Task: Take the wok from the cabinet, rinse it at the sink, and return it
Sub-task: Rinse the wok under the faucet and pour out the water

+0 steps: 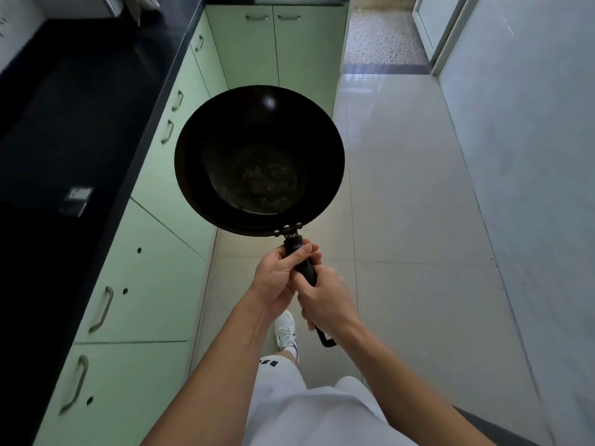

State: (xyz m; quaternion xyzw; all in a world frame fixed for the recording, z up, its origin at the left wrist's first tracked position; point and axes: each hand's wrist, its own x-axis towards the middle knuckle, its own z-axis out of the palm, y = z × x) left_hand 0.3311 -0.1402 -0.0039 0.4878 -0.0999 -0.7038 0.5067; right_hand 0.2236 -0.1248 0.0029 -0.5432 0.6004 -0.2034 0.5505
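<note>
Nearest, at the bottom of the frame, two bare forearms reach forward over white shorts, with a white sneaker (285, 329) on the pale tiled floor (402, 220) below. The right hand (325, 300) is clenched around the lower part of the wok's long black handle (306, 268), whose looped end pokes out beneath the wrist; the left hand (278, 278) is wrapped around the handle higher up, near the riveted joint, with its thumb laid along the grip. Beyond the hands, in the centre of the frame, the round black metal wok (259, 160) is held level in the air, mouth up, over the floor beside the row of pale green cabinet doors (154, 272). Its bowl looks dull and speckled at the bottom, possibly with residue. A two-handed hold suggests the pan is rigid and fairly heavy, with the weight well out ahead of the grip, so taking it close to the rivets seems wise; a wet handle could turn slippery at the sink. At the left of the frame runs the dark worktop (80, 107), too shadowed to make out a sink. Farthest, at the upper right, a pebbled floor strip (383, 37) lies past a doorway.
</note>
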